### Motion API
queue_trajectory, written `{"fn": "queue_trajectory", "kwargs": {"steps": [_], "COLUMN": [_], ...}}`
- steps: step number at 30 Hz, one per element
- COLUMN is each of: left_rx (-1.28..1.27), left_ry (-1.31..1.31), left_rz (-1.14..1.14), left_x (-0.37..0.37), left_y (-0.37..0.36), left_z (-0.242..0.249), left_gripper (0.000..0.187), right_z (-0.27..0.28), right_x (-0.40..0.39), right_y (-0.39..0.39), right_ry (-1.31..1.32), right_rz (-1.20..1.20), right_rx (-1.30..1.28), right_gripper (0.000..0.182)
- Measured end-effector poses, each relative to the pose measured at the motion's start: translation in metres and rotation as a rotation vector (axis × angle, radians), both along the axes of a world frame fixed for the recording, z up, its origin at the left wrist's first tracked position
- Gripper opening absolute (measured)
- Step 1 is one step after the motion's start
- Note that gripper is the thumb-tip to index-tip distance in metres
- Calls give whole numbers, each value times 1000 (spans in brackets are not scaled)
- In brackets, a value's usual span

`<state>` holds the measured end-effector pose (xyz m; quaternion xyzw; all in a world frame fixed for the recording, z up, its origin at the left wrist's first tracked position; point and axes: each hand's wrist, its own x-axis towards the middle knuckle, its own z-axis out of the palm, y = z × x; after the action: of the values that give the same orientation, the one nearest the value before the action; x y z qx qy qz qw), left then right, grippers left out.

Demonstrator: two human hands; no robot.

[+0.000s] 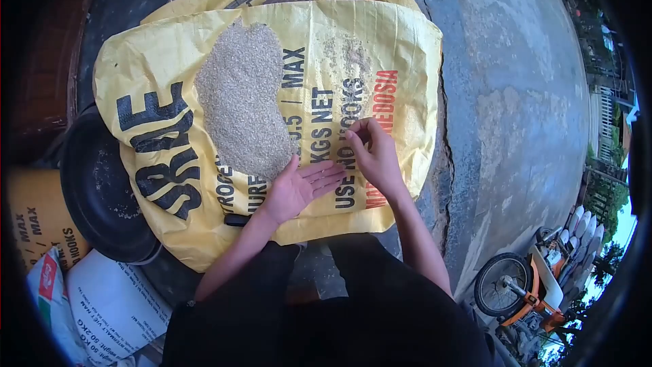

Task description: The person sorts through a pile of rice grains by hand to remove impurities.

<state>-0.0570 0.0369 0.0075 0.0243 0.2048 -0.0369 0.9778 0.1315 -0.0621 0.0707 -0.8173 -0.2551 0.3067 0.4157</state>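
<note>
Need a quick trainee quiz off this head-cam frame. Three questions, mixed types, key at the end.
1. Multiple choice: the left hand is
a) clenched in a fist
b) turned palm up
c) out of view

2. True or false: the big grain pile lies inside the round black pan.

3. Short answer: which hand is closer to the red lettering?

Key:
1. b
2. False; it lies on the yellow sack.
3. The right hand, its fingers curled; whether it pinches anything is too small to tell.
</note>
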Motion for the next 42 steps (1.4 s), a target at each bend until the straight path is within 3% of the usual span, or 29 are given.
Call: {"fn": "queue_trajectory", "kwargs": {"steps": [3,5,9,13,17,23,25,32,40,42], "left_rx": [-7,-12,6,-83,-68,-38,-38,9,4,-6], "left_ry": [-6,-16,19,-147,-112,-74,-34,-32,-31,-35], "left_rz": [1,-1,2,28,27,31,9,-4,-1,2], "left_x": [-1,-2,-5,-9,-10,-8,-5,-2,-3,-3], "left_y": [-1,-2,-3,-3,-4,-4,-3,-2,-1,-1], "left_z": [-5,-6,-8,-23,-24,-19,-12,-4,-5,-4], "left_gripper": [84,84,82,79,79,77,78,80,78,78], "right_z": [7,7,4,0,3,18,23,11,-13,-29], "right_x": [-19,-28,-46,-53,-50,-35,-18,41,68,69], "right_y": [-10,-16,-24,-25,-23,-16,-9,17,47,49], "right_ry": [48,15,-249,-298,-299,-208,-91,-288,-347,-748], "right_rz": [23,167,399,459,500,481,342,-22,-158,-12], "right_rx": [-41,-110,-125,-128,-158,-142,-165,-36,100,134], "right_gripper": [13,12,12,11,10,12,12,11,20,39]}}
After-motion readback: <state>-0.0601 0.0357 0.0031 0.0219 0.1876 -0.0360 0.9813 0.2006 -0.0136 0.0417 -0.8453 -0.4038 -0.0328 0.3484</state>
